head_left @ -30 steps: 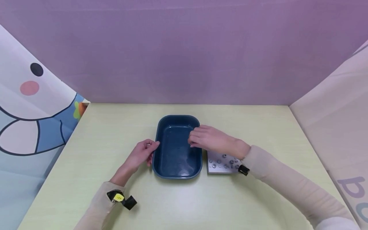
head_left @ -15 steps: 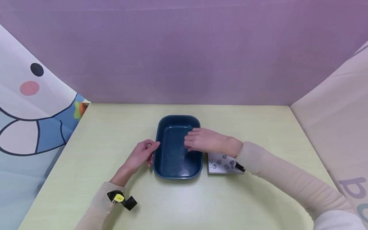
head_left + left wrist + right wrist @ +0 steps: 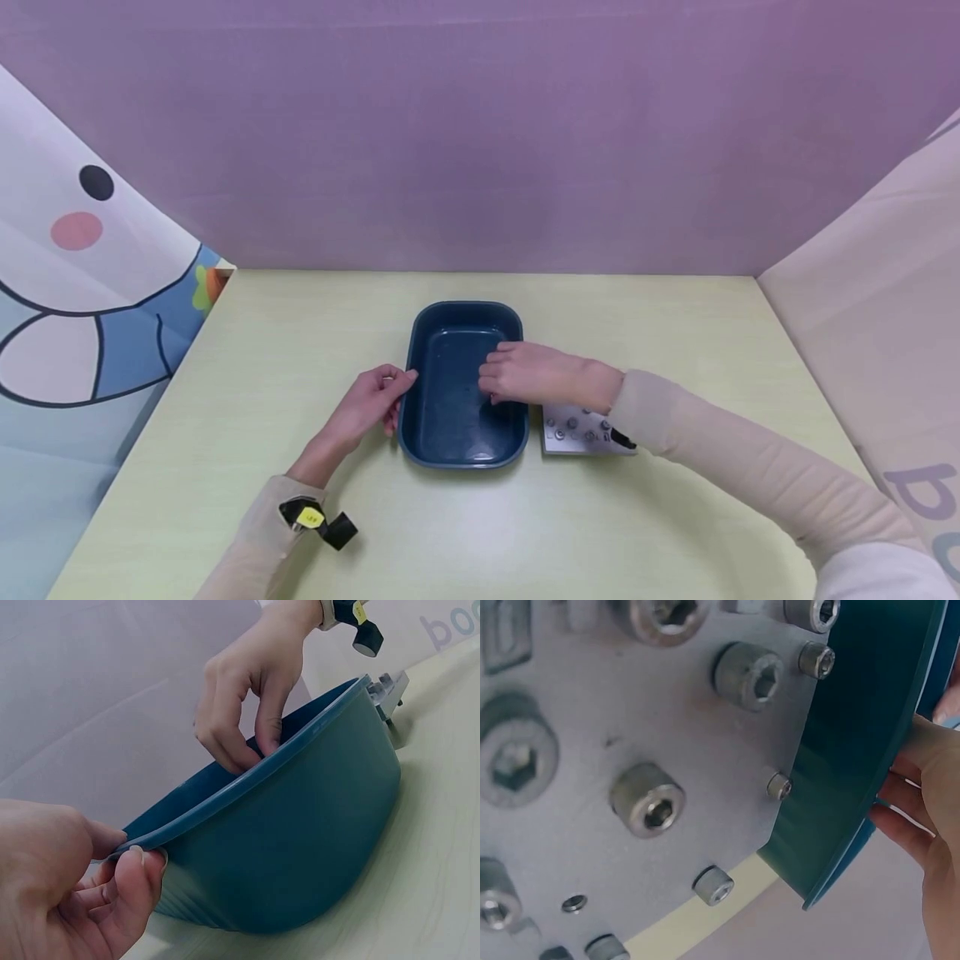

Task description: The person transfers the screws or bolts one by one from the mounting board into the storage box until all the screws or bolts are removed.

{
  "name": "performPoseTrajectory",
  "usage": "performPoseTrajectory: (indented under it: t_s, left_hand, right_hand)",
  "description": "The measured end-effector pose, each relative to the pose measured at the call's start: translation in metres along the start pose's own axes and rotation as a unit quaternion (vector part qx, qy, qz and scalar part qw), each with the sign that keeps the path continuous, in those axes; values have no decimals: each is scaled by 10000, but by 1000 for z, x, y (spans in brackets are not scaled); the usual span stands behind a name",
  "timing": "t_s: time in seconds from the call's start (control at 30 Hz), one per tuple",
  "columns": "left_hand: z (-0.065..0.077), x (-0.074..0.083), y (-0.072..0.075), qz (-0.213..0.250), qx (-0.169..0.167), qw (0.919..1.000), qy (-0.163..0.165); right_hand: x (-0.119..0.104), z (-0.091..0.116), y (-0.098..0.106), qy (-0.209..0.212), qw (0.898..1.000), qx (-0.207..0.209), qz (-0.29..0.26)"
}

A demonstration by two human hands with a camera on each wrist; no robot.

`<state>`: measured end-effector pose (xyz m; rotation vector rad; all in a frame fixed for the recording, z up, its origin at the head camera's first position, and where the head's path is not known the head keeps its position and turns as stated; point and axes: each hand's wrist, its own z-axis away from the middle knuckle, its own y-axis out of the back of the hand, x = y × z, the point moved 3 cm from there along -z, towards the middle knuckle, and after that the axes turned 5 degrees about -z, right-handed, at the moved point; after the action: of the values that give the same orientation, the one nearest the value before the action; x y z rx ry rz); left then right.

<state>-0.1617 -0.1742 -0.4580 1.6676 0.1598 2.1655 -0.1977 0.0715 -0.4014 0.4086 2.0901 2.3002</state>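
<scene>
A deep blue rectangular tub point(image 3: 461, 450) with rounded corners stands on the table. My left hand point(image 3: 372, 398) pinches its left rim between thumb and fingers, seen closely in the left wrist view as the hand point(image 3: 71, 881) at the lip. Over the tub's right side, my right hand point(image 3: 525, 372) reaches in with curled fingers pointing down. In the left wrist view the tub wall partly hides the right fingertips point(image 3: 244, 756), so anything between them cannot be made out. Under the right forearm lies a silver metal plate point(image 3: 573, 445) bearing several socket-head screws point(image 3: 649, 801).
The pale wooden tabletop point(image 3: 450, 542) carries the tub and plate side by side, with a narrow gap between. A purple cloth point(image 3: 480, 142) hangs behind. Printed fabric point(image 3: 90, 275) borders the left, and a pale sheet point(image 3: 877, 275) the right.
My right hand has moved slightly left and nearer to me over the tub, its fingers still curled. The left hand stays on the rim; tub and plate have not moved.
</scene>
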Motion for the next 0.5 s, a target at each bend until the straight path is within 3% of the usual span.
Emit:
performPoseTrajectory:
  t_s: [0.23,0.5]
  left_hand:
    - [1,1,0,6,-21,10000,-2]
    - [1,2,0,2,-16,10000,9]
  right_hand:
    - [-2,-2,-6,108,9991,-368,200]
    - [-8,-8,-6,297,9978,-489,340]
